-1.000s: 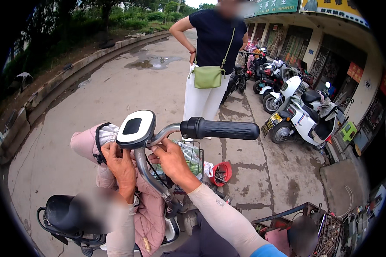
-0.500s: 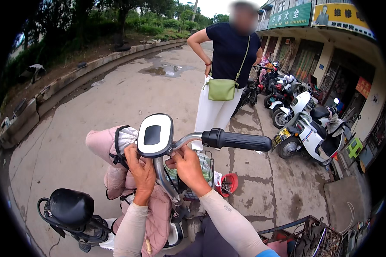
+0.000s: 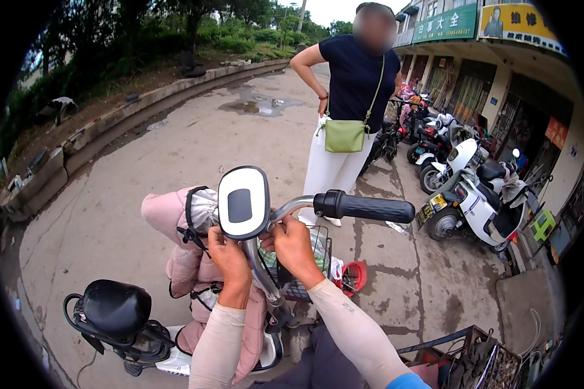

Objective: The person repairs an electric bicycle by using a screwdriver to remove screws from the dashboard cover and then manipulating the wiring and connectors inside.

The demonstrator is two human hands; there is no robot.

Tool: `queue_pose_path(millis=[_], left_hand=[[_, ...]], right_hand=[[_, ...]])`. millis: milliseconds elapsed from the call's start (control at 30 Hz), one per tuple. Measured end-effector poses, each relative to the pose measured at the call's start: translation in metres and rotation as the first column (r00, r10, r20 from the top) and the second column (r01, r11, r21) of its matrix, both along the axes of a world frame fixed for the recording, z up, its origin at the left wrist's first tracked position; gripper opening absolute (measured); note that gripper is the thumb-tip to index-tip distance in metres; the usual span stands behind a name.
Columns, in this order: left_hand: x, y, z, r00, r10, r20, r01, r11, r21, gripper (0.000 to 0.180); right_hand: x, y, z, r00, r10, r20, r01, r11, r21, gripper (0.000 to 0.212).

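Observation:
An electric scooter's white-and-black display [image 3: 243, 201] sits at the middle of its silver handlebar [image 3: 261, 272]. My left hand [image 3: 231, 267] is closed just under the display's lower left side, its fingertips pinched partly behind it. On the other side of the stem my right hand [image 3: 296, 251] is closed too, fingers curled beneath the bend of the bar. Whatever the fingertips hold is hidden by the display and the hands. The black right grip [image 3: 376, 209] stands free of both hands. A pink quilted cover [image 3: 194, 272] drapes the left handlebar side and the scooter's front.
A person [image 3: 358, 78] with a green bag [image 3: 345, 136] stands just beyond the handlebar. Below the bar are a wire basket [image 3: 321, 249] and a red bowl [image 3: 353, 277] with small parts. Parked scooters [image 3: 483, 207] line the right; a metal tool crate [image 3: 470, 347] stands lower right.
The whole scene has shifted slightly to the right in the picture as my head moved. Both hands stay beneath the display, with only small finger movements.

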State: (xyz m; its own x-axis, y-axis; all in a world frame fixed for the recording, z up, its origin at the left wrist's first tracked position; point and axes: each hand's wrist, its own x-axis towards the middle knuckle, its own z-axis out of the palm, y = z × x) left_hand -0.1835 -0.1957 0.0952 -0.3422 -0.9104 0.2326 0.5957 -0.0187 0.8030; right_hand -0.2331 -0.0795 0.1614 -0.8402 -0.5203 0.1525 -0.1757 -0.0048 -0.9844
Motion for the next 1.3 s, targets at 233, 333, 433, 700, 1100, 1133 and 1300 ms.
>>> queue_pose_path(millis=[233, 333, 433, 700, 1100, 1133, 1300], left_hand=[[-0.004, -0.018, -0.004, 0.956, -0.276, -0.097, 0.290, 0.935, 0.204, 0.017], [-0.004, -0.024, -0.001, 0.895, -0.397, -0.203, 0.442, 0.848, 0.293, 0.026], [-0.006, -0.030, -0.007, 0.872, -0.447, -0.198, 0.488, 0.814, 0.314, 0.028], [-0.022, -0.034, -0.009, 0.877, -0.452, -0.161, 0.479, 0.814, 0.327, 0.018], [-0.004, -0.027, 0.002, 0.923, -0.324, 0.207, 0.326, 0.945, 0.029, 0.023], [0.009, -0.035, -0.004, 0.911, -0.266, 0.316, 0.316, 0.941, -0.119, 0.023], [0.062, -0.032, 0.014, 0.974, 0.035, 0.223, 0.083, 0.862, -0.500, 0.058]], right_hand=[[-0.006, -0.001, 0.003, 0.995, 0.000, -0.097, 0.006, 0.999, 0.053, 0.036], [-0.010, -0.001, 0.001, 0.993, 0.002, -0.120, 0.005, 0.998, 0.061, 0.034], [-0.008, -0.001, 0.001, 0.996, 0.001, -0.093, 0.008, 0.996, 0.090, 0.030], [-0.013, 0.004, 0.006, 0.996, 0.016, -0.087, -0.007, 0.995, 0.104, 0.027], [0.089, 0.138, 0.078, 0.281, -0.141, -0.949, 0.107, 0.988, -0.115, 0.038], [0.089, 0.153, 0.093, 0.181, -0.198, -0.963, 0.144, 0.974, -0.173, 0.038], [0.044, 0.177, 0.142, 0.113, -0.255, -0.960, 0.424, 0.886, -0.185, 0.048]])
